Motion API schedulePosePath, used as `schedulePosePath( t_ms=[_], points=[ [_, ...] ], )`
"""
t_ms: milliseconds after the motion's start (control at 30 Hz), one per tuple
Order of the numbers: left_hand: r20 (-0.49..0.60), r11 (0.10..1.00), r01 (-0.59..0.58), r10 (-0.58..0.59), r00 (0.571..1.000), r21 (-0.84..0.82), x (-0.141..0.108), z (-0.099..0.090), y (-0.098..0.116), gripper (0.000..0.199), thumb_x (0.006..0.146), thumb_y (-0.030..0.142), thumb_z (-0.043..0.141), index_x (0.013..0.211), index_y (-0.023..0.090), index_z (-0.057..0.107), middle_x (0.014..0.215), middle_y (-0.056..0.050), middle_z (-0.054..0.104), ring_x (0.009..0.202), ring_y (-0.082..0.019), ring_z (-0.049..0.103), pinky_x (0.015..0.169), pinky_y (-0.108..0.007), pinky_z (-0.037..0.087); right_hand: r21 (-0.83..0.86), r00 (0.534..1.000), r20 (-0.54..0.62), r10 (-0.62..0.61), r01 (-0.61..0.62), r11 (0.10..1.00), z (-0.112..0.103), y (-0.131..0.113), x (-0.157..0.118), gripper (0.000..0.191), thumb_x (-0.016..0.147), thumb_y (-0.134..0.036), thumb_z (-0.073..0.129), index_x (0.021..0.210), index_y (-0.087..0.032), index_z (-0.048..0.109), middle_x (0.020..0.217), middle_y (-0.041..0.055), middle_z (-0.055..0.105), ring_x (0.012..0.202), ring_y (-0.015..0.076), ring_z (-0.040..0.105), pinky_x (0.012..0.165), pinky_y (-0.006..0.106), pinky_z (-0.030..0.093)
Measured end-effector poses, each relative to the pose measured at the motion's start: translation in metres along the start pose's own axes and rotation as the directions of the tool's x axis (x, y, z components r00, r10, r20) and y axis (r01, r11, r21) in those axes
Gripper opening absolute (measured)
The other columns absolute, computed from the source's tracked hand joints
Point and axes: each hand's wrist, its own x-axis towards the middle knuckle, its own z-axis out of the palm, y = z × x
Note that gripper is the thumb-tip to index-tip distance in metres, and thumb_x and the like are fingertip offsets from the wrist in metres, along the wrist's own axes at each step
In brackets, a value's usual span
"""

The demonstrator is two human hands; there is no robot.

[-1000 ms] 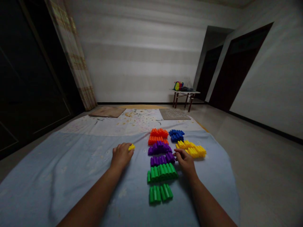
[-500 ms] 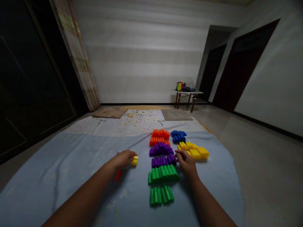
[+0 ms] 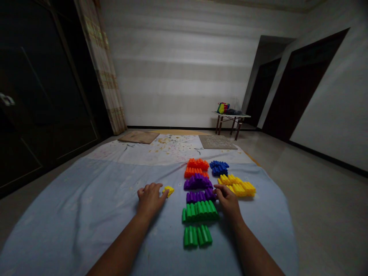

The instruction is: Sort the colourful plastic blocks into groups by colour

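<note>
My left hand [image 3: 151,199] lies palm down on the blue part of the cloth, fingers spread. Its thumb is beside a small cluster of yellow plastic pieces [image 3: 169,191], touching or nearly so. My right hand [image 3: 228,201] is curled, thumb and forefinger drawn together at the right end of the nearer purple pieces [image 3: 198,196]; whatever they pinch is too small to make out. More purple pieces [image 3: 197,182] are heaped just behind. Green ribbed pieces [image 3: 201,211] stand in rows closer to me. Yellow pieces [image 3: 241,188] form two rows beyond my right hand.
Orange pieces [image 3: 197,165] and blue pieces [image 3: 219,168] lie farther back on the cloth [image 3: 94,191]. A brown board [image 3: 138,137] and a grey mat [image 3: 217,142] rest at the far edge. A small table [image 3: 231,115] with bags stands near the wall.
My left hand has opened out and moved slightly right, with the yellow pieces now beside its thumb. The red piece near it is out of sight. My right hand stays by the purple pieces.
</note>
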Motion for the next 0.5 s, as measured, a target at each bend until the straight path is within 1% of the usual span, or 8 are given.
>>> schedulePosePath(
  t_ms=[100,167,233,333,400,433,500],
  points=[
    [-0.133,0.996,0.065,-0.073,0.988,-0.062,-0.011,0.0,-0.009,0.037,0.083,0.042,0.041,0.104,0.021,0.062,0.109,-0.009,0.063,0.106,-0.024,0.052,0.094,-0.043,0.027,-0.028,1.0,0.004,-0.019,0.019,0.999,0.0,-0.003,-0.002,0.035,0.077,-0.045,0.054,0.092,-0.015,0.064,0.078,0.006,0.068,0.072,0.0204,0.063,0.066,0.031,0.05],
    [-0.215,0.99,0.118,-0.133,0.967,-0.082,-0.016,-0.001,-0.021,0.035,0.084,0.039,0.038,0.102,0.021,0.062,0.108,-0.008,0.064,0.104,-0.023,0.053,0.093,-0.042,0.028,-0.075,0.999,0.01,-0.053,0.054,0.996,-0.001,-0.007,-0.004,0.034,0.077,-0.043,0.053,0.092,-0.016,0.065,0.078,0.0062,0.069,0.073,0.0209,0.063,0.067,0.031,0.05],
    [-0.259,0.981,0.165,-0.187,0.948,-0.103,-0.021,-0.002,-0.036,0.034,0.085,0.036,0.036,0.1,0.02,0.062,0.107,-0.008,0.064,0.103,-0.023,0.054,0.093,-0.042,0.03,-0.143,0.994,0.013,-0.106,0.106,0.984,-0.002,-0.015,-0.008,0.032,0.078,-0.041,0.051,0.092,-0.017,0.066,0.08,0.0065,0.069,0.072,0.0206,0.063,0.066,0.031,0.049],
    [-0.253,0.956,0.237,-0.276,0.927,-0.173,-0.024,0.001,-0.057,0.034,0.086,0.033,0.033,0.097,0.02,0.062,0.105,-0.007,0.065,0.1,-0.022,0.057,0.089,-0.039,0.035,-0.251,0.976,0.007,-0.218,0.213,0.944,-0.002,-0.036,-0.014,0.029,0.08,-0.039,0.049,0.093,-0.019,0.066,0.083,0.0071,0.069,0.069,0.0198,0.061,0.063,0.031,0.048],
    [-0.235,0.94,0.258,-0.31,0.921,-0.225,-0.024,0.005,-0.066,0.035,0.086,0.033,0.031,0.096,0.021,0.062,0.103,-0.007,0.066,0.098,-0.021,0.058,0.085,-0.035,0.038,-0.309,0.951,0.053,-0.303,0.305,0.901,0.003,-0.055,-0.015,0.026,0.081,-0.036,0.049,0.094,-0.021,0.066,0.085,0.0071,0.068,0.07,0.0199,0.06,0.064,0.031,0.048],
    [-0.228,0.935,0.258,-0.314,0.922,-0.245,-0.023,0.007,-0.068,0.035,0.086,0.033,0.031,0.096,0.02,0.062,0.103,-0.007,0.066,0.097,-0.02,0.059,0.083,-0.033,0.039,-0.329,0.935,0.102,-0.34,0.354,0.875,0.008,-0.065,-0.014,0.024,0.082,-0.034,0.049,0.093,-0.022,0.066,0.085,0.0069,0.068,0.071,0.0199,0.06,0.066,0.031,0.048],
    [-0.214,0.932,0.25,-0.308,0.927,-0.261,-0.021,0.01,-0.07,0.036,0.087,0.034,0.03,0.095,0.02,0.062,0.102,-0.007,0.067,0.095,-0.02,0.06,0.081,-0.032,0.04,-0.355,0.89,0.258,-0.377,0.45,0.82,0.025,-0.084,-0.01,0.022,0.083,-0.029,0.048,0.093,-0.022,0.066,0.086,0.0062,0.068,0.076,0.0193,0.061,0.07,0.031,0.047]
  ],
)
